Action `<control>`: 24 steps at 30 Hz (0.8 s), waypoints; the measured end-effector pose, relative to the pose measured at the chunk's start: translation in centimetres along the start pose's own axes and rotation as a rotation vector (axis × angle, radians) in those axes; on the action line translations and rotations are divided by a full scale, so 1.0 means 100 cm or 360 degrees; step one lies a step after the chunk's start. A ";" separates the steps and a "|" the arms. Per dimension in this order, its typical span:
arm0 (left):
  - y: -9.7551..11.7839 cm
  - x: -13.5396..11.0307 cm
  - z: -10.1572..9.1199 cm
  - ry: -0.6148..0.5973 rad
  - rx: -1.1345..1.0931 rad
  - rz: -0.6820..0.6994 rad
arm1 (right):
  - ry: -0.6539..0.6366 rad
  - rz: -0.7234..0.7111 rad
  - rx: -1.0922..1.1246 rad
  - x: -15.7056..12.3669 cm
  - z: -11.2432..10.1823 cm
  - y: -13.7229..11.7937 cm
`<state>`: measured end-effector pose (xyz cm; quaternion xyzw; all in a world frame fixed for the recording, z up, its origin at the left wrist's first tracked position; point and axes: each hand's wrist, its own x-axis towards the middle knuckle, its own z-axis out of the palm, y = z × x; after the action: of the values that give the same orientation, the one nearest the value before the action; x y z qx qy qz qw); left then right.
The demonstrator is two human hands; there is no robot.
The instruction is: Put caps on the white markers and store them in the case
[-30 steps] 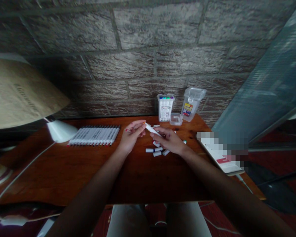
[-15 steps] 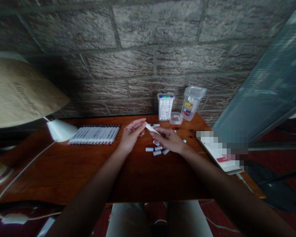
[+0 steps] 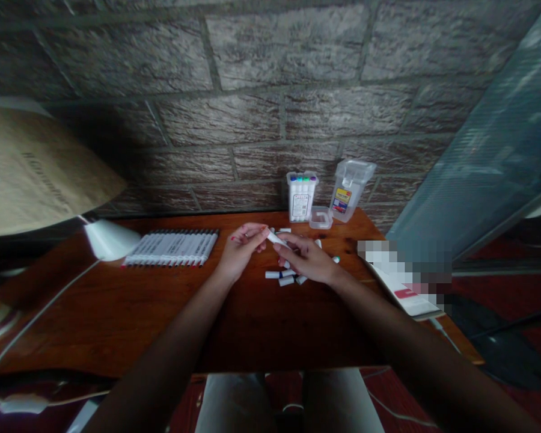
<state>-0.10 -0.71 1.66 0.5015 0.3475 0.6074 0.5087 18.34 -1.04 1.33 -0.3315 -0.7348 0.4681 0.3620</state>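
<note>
White marker (image 3: 277, 239) is pinched at one end by the left hand (image 3: 242, 248) and gripped along the barrel by the right hand (image 3: 310, 260), both held close together just above the wooden table (image 3: 117, 313). Loose caps (image 3: 283, 276) are scattered right under the right hand. Further out, a row of markers (image 3: 171, 248) is laid out to the left, and a marker-filled tub (image 3: 301, 195) and a clear box (image 3: 351, 187) are parked back by the brick wall (image 3: 252, 60).
</note>
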 end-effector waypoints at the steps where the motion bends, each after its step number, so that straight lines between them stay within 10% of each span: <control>1: 0.000 0.000 0.000 -0.0002 0.0005 -0.0001 | -0.0001 -0.0012 -0.0016 0.000 0.000 -0.001; 24: 0.006 -0.010 0.018 -0.0119 -0.0563 -0.0212 | -0.0158 0.0145 0.0305 -0.008 0.007 -0.027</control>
<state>1.50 -2.00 2.38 0.4023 0.2485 0.6049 0.6407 17.77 -2.96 3.42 -0.3049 -0.6879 0.5679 0.3336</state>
